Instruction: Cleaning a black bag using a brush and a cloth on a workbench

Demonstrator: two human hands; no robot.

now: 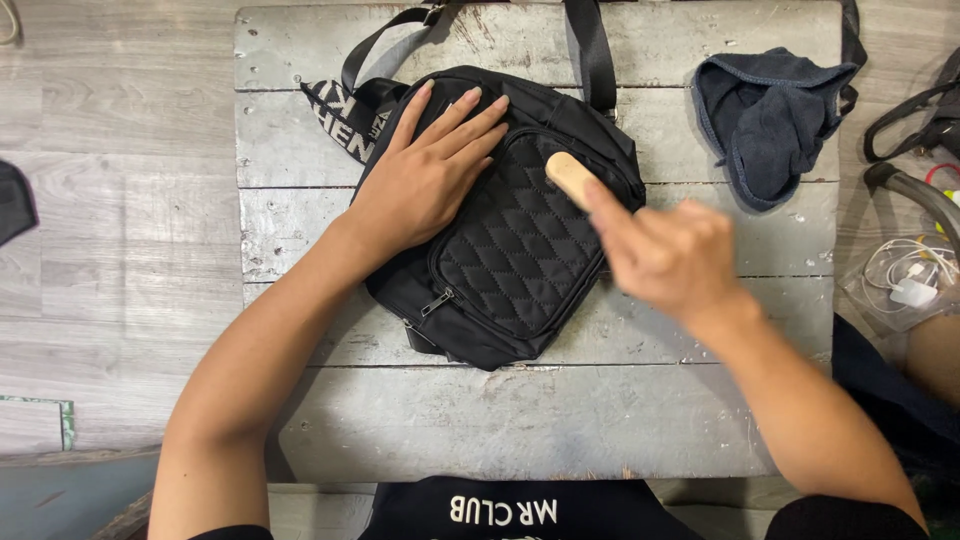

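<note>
Black quilted bag (pixel 505 215) lying flat at centre frame on a worn grey wooden table (pixel 530 420). Left hand (pixel 425 175) spread open, palm pressed on the bag's upper-left panel, gripping nothing. Right hand (pixel 665 255), blurred, clenched around a pale wooden brush handle (pixel 568 177), its tip over the quilted pocket's upper-right edge. Zip shut, pocket surface looking clean; how much brushing remains, impossible to judge. Dark blue cloth (pixel 765 120) lying unused at upper right.
</note>
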